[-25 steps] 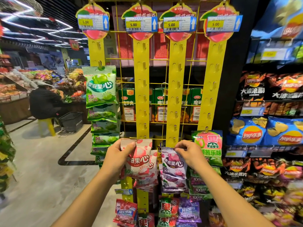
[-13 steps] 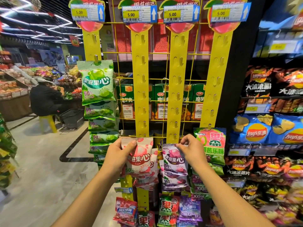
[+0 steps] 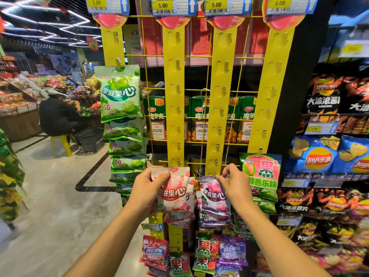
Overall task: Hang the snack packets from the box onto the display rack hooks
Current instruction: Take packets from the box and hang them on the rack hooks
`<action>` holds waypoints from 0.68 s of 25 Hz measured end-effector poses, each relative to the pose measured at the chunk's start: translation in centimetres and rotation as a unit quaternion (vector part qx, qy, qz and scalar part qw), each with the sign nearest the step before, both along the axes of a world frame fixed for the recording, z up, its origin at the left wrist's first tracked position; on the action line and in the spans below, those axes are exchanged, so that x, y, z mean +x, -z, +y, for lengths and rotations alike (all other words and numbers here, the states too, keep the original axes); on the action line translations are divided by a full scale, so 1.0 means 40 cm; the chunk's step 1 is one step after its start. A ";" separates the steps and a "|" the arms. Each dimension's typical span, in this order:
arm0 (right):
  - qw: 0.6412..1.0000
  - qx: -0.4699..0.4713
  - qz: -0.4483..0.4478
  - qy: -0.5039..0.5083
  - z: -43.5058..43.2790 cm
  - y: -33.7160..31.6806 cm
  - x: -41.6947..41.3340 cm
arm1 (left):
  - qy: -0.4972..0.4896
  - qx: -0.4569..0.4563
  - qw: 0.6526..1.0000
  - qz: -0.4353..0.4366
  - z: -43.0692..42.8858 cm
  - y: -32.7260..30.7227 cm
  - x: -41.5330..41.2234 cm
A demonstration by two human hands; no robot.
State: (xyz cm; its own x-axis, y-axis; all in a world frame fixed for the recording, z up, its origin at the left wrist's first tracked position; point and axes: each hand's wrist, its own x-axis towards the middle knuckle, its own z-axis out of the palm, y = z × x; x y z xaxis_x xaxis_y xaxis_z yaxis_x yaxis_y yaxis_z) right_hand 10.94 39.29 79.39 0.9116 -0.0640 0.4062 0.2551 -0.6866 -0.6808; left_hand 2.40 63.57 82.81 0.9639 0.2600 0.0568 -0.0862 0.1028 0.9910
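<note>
My left hand (image 3: 148, 185) grips the top left corner of a pink-and-white snack packet (image 3: 175, 193), held against the lower part of the second yellow hook strip (image 3: 175, 108). My right hand (image 3: 232, 181) pinches the top edge of a purple snack packet (image 3: 214, 198) at a hook low on the third yellow strip (image 3: 219, 108). More pink and purple packets hang beneath these two. Green packets (image 3: 120, 96) fill the first strip, and a green-and-pink packet (image 3: 261, 172) hangs on the fourth strip (image 3: 273, 86). The box is not in view.
Chip bags (image 3: 323, 156) fill the shelves on the right. Green cartons (image 3: 157, 118) stand behind the wire grid. On the left, a person in black (image 3: 57, 114) sits on a yellow stool beside a black basket (image 3: 89, 138). Small packets (image 3: 155, 250) hang low on the rack.
The view has tilted downward, so the rack sits higher in the frame. My right hand has lifted the purple packet's top edge closer to the strip's hook. The left hand keeps its hold.
</note>
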 end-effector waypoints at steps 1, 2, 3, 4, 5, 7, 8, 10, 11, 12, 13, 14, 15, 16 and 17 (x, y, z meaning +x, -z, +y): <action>1.000 -0.003 -0.001 -0.001 0.000 0.005 -0.002 | -0.001 0.000 1.000 0.000 0.000 0.001 0.001; 1.000 -0.009 -0.002 -0.002 0.000 0.010 -0.006 | 0.000 -0.001 1.000 0.001 0.000 0.002 0.002; 1.000 -0.016 -0.003 -0.004 0.000 0.013 -0.008 | 0.001 -0.002 1.000 0.002 0.001 0.003 0.003; 1.000 -0.021 -0.003 -0.005 0.000 0.014 -0.010 | 0.002 -0.002 1.000 0.002 0.001 0.003 0.005; 1.000 -0.024 -0.002 -0.006 0.001 0.014 -0.011 | 0.003 -0.002 1.000 0.002 0.001 0.004 0.005; 1.000 -0.028 0.001 -0.005 0.003 0.013 -0.012 | 0.003 -0.002 1.000 0.001 0.003 0.007 0.007; 1.000 -0.030 0.001 -0.004 0.005 0.011 -0.014 | 0.003 -0.002 1.000 -0.001 0.004 0.008 0.008; 0.999 -0.034 0.003 -0.004 0.009 0.007 -0.021 | 0.005 -0.001 1.000 -0.003 0.005 0.011 0.010; 0.999 -0.039 0.004 -0.004 0.012 0.003 -0.026 | 0.006 0.000 1.000 -0.005 0.006 0.012 0.011; 0.999 -0.047 0.003 -0.003 0.015 -0.004 -0.031 | 0.007 0.001 1.000 -0.008 0.008 0.014 0.012; 0.998 -0.060 -0.002 0.000 0.019 -0.012 -0.036 | 0.008 0.001 1.000 -0.010 0.009 0.016 0.014; 0.997 -0.078 -0.012 0.002 0.022 -0.024 -0.042 | 0.007 0.003 1.000 -0.010 0.011 0.018 0.017; 0.995 -0.099 -0.028 0.005 0.026 -0.037 -0.048 | 0.008 0.005 1.000 -0.008 0.012 0.019 0.019; 0.992 -0.121 -0.048 0.009 0.030 -0.053 -0.055 | 0.009 0.007 1.000 -0.008 0.013 0.021 0.021; 0.987 -0.142 -0.068 0.016 0.036 -0.073 -0.064 | 0.011 0.007 1.000 -0.008 0.014 0.022 0.023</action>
State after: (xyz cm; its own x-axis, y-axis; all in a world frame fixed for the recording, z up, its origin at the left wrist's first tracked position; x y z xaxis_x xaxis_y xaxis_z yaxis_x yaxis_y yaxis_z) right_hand 8.38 40.73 82.31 0.8469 0.0417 0.5301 0.3050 -0.8548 -0.4199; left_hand 3.33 64.11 81.94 0.9683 0.2381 0.0760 -0.1002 0.0912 0.9908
